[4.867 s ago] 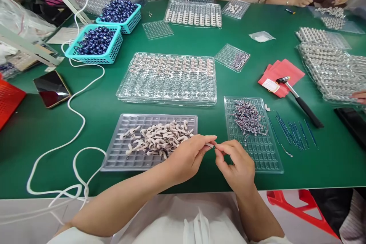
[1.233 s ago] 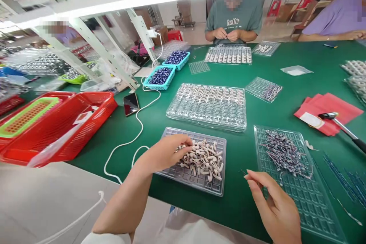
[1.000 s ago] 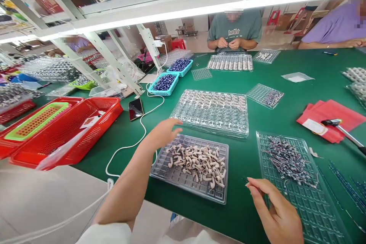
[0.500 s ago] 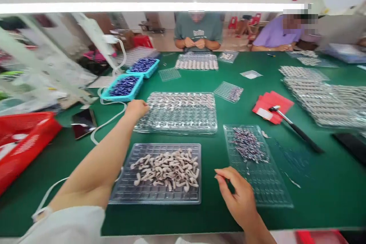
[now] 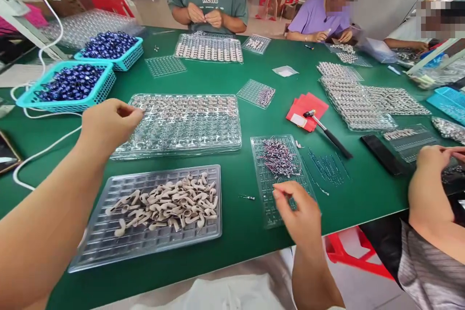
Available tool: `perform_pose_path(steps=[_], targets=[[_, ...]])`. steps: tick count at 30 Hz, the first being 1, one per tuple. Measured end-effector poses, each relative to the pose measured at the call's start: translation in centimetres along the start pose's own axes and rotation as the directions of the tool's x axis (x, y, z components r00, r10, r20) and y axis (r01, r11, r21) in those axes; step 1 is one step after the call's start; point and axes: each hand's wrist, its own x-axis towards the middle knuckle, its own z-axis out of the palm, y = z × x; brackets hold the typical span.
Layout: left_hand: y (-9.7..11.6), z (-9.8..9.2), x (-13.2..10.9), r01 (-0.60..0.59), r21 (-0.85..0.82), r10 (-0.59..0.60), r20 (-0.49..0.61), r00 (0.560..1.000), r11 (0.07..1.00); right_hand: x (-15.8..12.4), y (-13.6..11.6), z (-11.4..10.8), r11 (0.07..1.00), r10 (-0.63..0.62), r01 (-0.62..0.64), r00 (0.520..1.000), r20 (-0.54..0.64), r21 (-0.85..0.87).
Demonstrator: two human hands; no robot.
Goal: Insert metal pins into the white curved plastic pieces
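Note:
My left hand (image 5: 111, 123) is at the left end of a clear moulded tray (image 5: 189, 126) whose upper rows hold beige parts. Its thumb and fingertips are pressed together; whatever they hold is too small to make out. My right hand (image 5: 300, 210) hovers over the lower part of a clear grid tray (image 5: 271, 210) bearing a heap of small purple-and-white parts (image 5: 279, 157). Thumb and index finger meet in a pinch, and anything between them cannot be made out. Nearer me, a grey grid tray (image 5: 94, 247) carries a pile of beige curved parts (image 5: 178, 201).
Blue baskets (image 5: 98, 92) of dark blue parts and a white cable (image 5: 47, 147) lie left. Red packets (image 5: 308, 106), a hammer (image 5: 332, 138) and a black case (image 5: 381, 155) lie right. A neighbour's hands (image 5: 436, 157) are at the far right; other people sit across the table.
The view has swung right and down, bringing the neighbour's arms into sight. My left hand remains by the moulded tray's left end; my right hand now overlaps the tray with the purple-and-white parts.

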Motion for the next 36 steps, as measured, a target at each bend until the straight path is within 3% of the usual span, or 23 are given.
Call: perform_pose_path(steps=[3,5,7,10,12,14,17,21,23,26,31,33,36], targets=[[2.6,-0.6,-5.2,-0.079,-0.217,0.094,0.06,0.994,0.973,0.5,2.1,-2.2,0.964,0.154,-0.144,0.988,0.025,-0.222],[4.6,-0.8,-9.0,-0.078,-0.586,0.2,0.146,0.969,0.807,0.7,3.1,-2.6,0.933,0.218,-0.175,0.97,0.109,-0.313],[6.3,-0.6,-12.4,0.002,-0.781,0.322,0.26,0.91,0.625,0.6,3.7,-2.3,0.908,0.257,-0.176,0.951,0.174,-0.38],[7.7,0.4,-16.1,0.284,-0.838,0.466,0.505,0.726,0.466,0.6,3.8,-1.3,0.872,0.29,-0.175,0.937,0.195,-0.456],[7.9,1.4,-17.5,0.492,-0.769,0.522,0.639,0.565,0.408,0.6,3.9,-0.8,0.862,0.293,-0.17,0.936,0.196,-0.478],[7.9,2.3,-18.5,0.663,-0.669,0.555,0.71,0.434,0.337,0.6,4.1,-0.5,0.861,0.284,-0.156,0.937,0.203,-0.485],[7.9,3.2,-19.2,0.798,-0.557,0.569,0.742,0.354,0.23,0.4,4.4,-0.4,0.857,0.257,-0.125,0.945,0.203,-0.5],[8.2,3.6,-19.6,0.827,-0.513,0.564,0.762,0.317,0.23,0.2,3.9,-0.5,0.872,0.103,-0.011,0.981,0.162,-0.49],[8.2,3.8,-19.7,0.793,-0.546,0.566,0.757,0.328,0.27,0.2,2.9,-0.5,0.893,-0.04,0.11,0.985,0.167,-0.437],[8.1,4.0,-19.7,0.678,-0.639,0.565,0.729,0.386,0.362,0.2,0.8,-0.2,0.905,-0.246,0.304,0.945,0.216,-0.297],[7.5,3.8,-19.6,0.466,-0.75,0.591,0.659,0.466,0.469,0.4,-2.6,1.3,0.851,-0.495,0.522,0.83,0.257,-0.048],[7.3,3.6,-19.4,0.424,-0.77,0.604,0.637,0.479,0.477,0.4,-3.3,2.0,0.827,-0.543,0.562,0.803,0.247,-0.007],[6.9,3.5,-19.3,0.408,-0.787,0.605,0.617,0.503,0.464,0.4,-3.7,2.8,0.832,-0.543,0.555,0.809,0.225,0.013]])
